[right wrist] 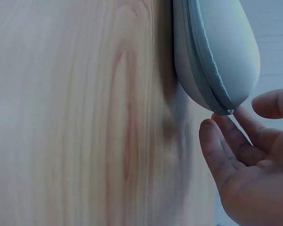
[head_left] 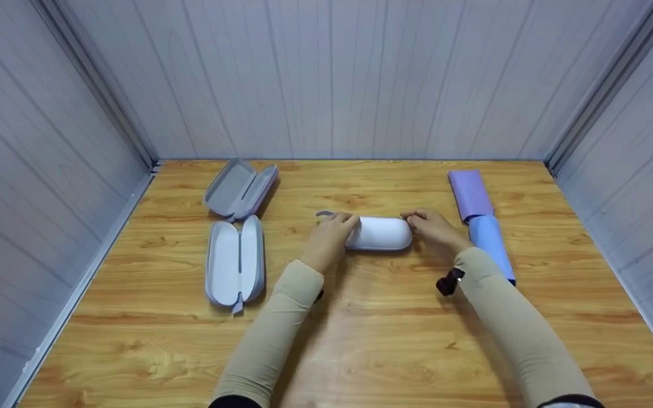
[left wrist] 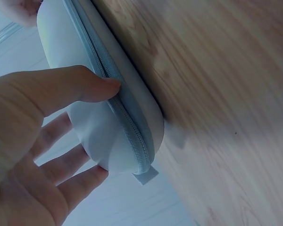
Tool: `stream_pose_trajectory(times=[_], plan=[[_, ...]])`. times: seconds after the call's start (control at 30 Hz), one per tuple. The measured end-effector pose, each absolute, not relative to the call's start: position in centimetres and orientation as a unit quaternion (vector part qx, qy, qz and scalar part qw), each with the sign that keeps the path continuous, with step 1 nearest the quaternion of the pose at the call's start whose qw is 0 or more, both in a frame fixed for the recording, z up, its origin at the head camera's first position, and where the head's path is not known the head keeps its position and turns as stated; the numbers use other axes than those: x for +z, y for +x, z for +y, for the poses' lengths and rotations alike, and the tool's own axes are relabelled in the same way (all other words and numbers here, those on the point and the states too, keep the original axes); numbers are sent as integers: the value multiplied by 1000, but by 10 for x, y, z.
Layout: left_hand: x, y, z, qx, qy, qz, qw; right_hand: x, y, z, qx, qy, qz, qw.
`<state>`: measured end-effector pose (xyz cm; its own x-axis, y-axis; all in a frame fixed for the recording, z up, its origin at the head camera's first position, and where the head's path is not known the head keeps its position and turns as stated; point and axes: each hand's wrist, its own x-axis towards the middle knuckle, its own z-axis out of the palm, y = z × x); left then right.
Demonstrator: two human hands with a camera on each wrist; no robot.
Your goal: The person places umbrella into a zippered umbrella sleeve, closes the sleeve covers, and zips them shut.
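A white glasses case (head_left: pixel 382 233) lies on the wooden table with its lid down and a grey zip seam along its side. My left hand (head_left: pixel 333 233) grips its left end. In the left wrist view, the thumb (left wrist: pixel 101 89) presses on the zip tape while the other fingers reach around the lid. A small grey tab (left wrist: pixel 146 175) sticks out at that end. At the case's right end is my right hand (right wrist: pixel 259 155), its fingers bent loosely and its thumb apart from them. Fingertips are right at the end of the zip; part of one finger is hidden behind the case.
Two unzipped glasses cases stand open on the left: a grey-lined one (head_left: pixel 227 192) behind and a white one (head_left: pixel 224 266) in front. On the right lie a purple folded case (head_left: pixel 471 192) and a blue one (head_left: pixel 490 241), end to end. Pale panels (head_left: pixel 326 79) wall the table.
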<state>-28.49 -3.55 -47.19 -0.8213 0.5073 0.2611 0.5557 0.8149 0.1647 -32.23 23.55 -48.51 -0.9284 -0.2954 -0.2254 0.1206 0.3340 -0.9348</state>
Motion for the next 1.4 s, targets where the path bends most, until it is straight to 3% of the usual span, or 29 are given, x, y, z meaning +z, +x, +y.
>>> stream_pose_trajectory(times=[0.63, 0.8, 1.4], plan=[[-470, -290, -39, -123, -306, -940, 85, -484, -330, 230, -505, -62, 841, 184], [-471, -291, -41, -135, -310, -938, 78, -482, -329, 238, -504, -103, 837, 185], [-472, -294, -48, -134, -324, -932, 88, -477, -324, 241, -341, -174, 921, 73]])
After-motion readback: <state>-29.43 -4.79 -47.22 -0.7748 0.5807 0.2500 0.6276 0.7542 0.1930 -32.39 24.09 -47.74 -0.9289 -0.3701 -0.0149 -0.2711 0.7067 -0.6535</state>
